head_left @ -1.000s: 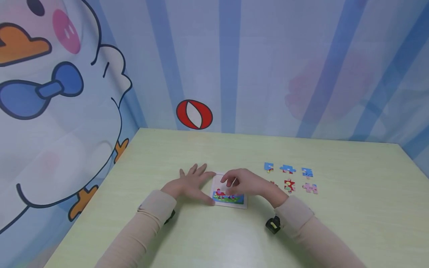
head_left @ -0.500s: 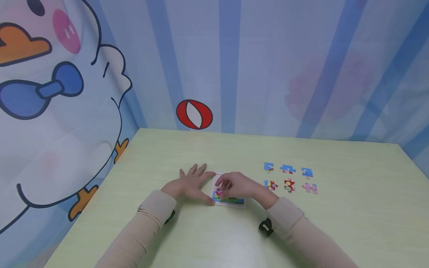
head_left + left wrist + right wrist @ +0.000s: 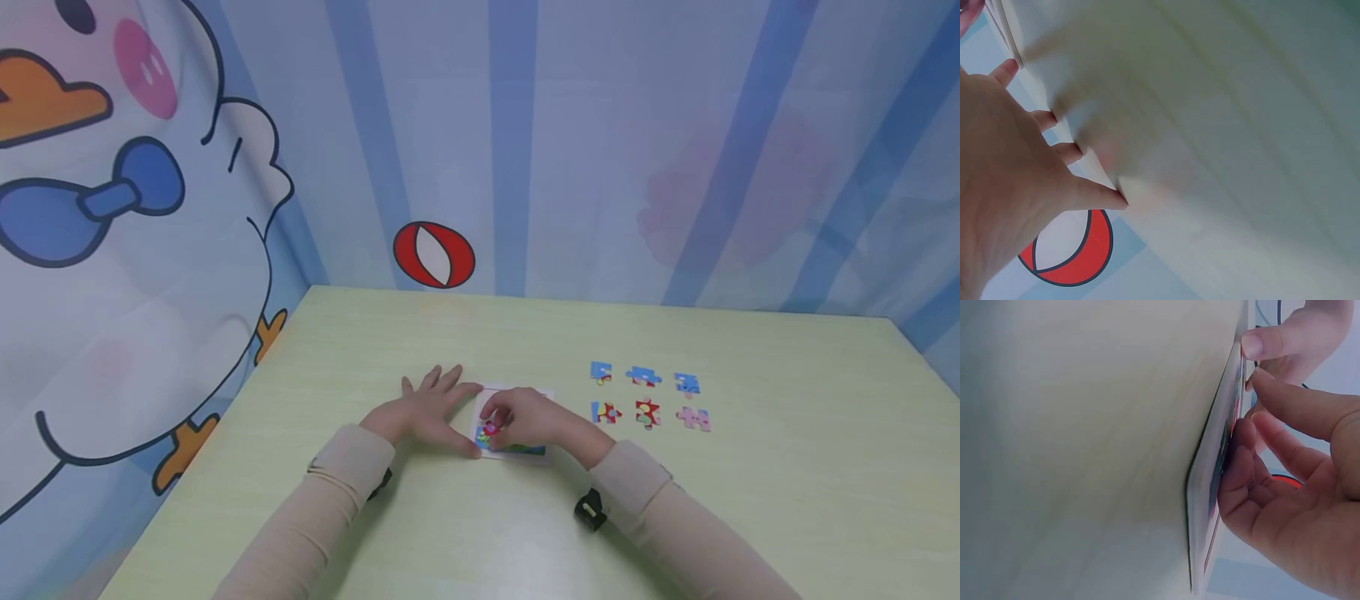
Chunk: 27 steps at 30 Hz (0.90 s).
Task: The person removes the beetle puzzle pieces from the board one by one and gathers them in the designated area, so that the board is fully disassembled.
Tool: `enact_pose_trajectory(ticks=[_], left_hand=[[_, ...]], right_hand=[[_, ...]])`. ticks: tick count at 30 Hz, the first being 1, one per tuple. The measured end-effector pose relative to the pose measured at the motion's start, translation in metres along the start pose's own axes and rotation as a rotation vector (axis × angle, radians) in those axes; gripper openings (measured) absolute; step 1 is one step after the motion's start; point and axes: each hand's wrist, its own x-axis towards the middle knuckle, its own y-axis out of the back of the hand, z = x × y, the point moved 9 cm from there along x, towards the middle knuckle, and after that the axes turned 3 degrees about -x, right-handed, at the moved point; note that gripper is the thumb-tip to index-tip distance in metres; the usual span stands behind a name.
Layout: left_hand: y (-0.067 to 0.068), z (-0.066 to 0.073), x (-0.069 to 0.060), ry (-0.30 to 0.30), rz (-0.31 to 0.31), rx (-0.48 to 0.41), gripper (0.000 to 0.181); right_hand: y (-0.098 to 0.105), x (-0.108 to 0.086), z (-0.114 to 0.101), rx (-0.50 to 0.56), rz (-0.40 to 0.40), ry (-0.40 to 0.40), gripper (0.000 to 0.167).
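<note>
White-edged board (image 3: 1205,469) is braced by the outspread left hand (image 3: 429,414). Pieces (image 3: 536,450) could be jogged by the right hand (image 3: 527,417), grip unclear.

The puzzle board (image 3: 525,459) lies on the table (image 3: 450,517); right of it, two rows of pieces (image 3: 647,414).

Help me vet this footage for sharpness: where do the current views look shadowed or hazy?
Head view: evenly lit, soft shadows beside the sleeves, small puzzle pieces lacking fine detail; left wrist: blurry shadows on the table beyond the fingers; right wrist: table hazy, right hand fairly crisp.
</note>
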Motion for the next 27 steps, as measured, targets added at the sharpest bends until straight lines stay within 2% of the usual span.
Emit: enact_pose_trajectory(ticks=[12,18,27], left_hand=[[0.001,0.002,0.0,-0.007,0.001,0.005,0.094],[-0.001,0.001,0.001,-0.004,-0.003,-0.002,0.096],[-0.001,0.0,0.001,0.002,-0.001,-0.002,0.096]], right_hand=[[-0.005,0.004,-0.002,-0.1,0.054,-0.017,0.023],[-0.007,0.003,-0.004,-0.096,0.046,-0.034,0.026],[-0.01,0.003,-0.005,-0.157,0.03,-0.056,0.031]])
